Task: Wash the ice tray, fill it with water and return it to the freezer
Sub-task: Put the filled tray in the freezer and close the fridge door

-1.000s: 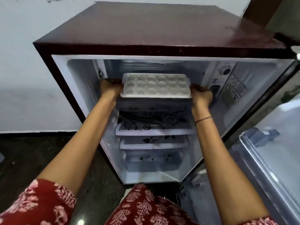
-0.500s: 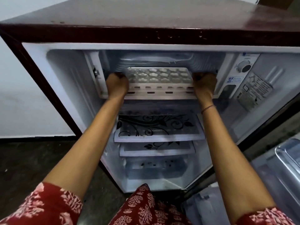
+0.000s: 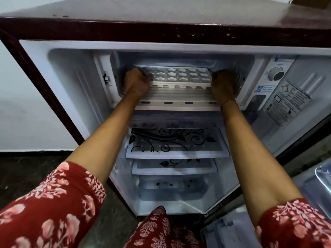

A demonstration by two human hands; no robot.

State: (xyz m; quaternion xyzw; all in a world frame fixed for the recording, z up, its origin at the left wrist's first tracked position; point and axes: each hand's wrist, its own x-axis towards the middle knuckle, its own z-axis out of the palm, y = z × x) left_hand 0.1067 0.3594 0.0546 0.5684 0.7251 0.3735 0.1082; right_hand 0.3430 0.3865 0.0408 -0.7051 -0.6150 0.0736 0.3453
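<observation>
A maroon fridge [image 3: 161,31] is standing open by a white wall. The left hand [image 3: 137,82] and right hand [image 3: 223,85] are gripping the ice tray [image 3: 179,76] by its ends, holding it level inside the freezer compartment [image 3: 177,97], probably against spills.

Dim overall, brightest inside the freezer compartment [image 3: 179,94]; soft glare across the fridge top [image 3: 161,9]; wide-angle bowing at edges, with smeared fine detail.
</observation>
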